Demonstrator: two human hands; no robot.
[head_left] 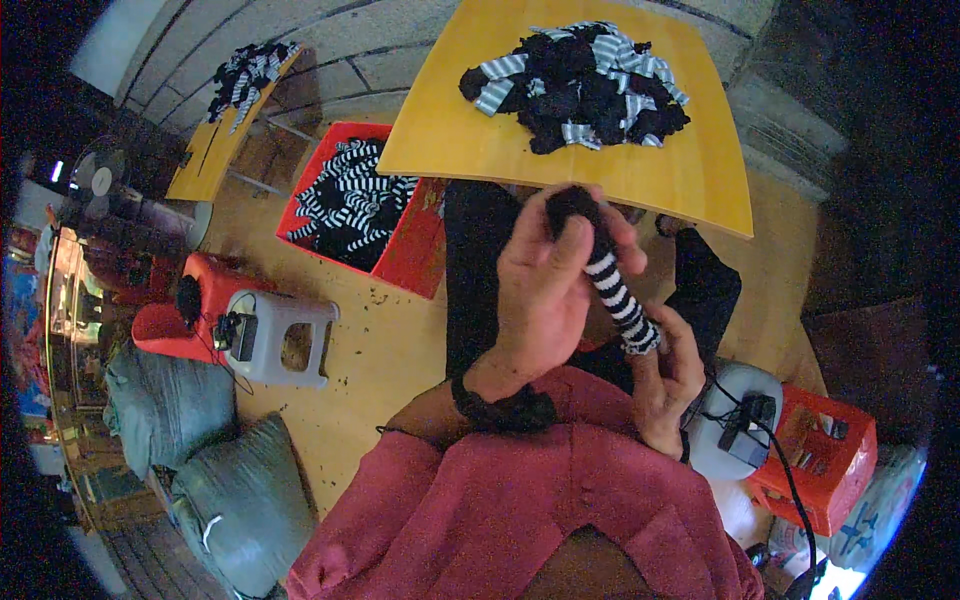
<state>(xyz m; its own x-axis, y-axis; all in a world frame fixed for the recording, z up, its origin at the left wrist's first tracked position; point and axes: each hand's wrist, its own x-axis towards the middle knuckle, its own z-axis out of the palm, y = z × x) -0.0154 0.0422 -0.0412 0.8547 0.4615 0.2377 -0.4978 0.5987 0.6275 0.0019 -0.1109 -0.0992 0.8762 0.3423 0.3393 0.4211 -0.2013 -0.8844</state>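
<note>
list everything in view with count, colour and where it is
Striped knit piece: 1, black and white, held at centre
Tables: 2, yellow, top centre and upper left
Box: 1, red, floor, left of centre
Knit heaps: 3, black with pale stripes, on tables and in box
Stools: 2, grey, left and right
Devices: 2, black, on the stools
Plastic furniture: at least 2, red, beside the stools
Sacks: 2, grey-green, lower left
Fan: 1, dark, far left
Shirt: 1, dark red, lower centre
Trousers: 1 pair, black, centre
Wristband: 1, black, left wrist
Left hand: 1, bare, on the dark end
Right hand: 1, bare, on the striped end
</note>
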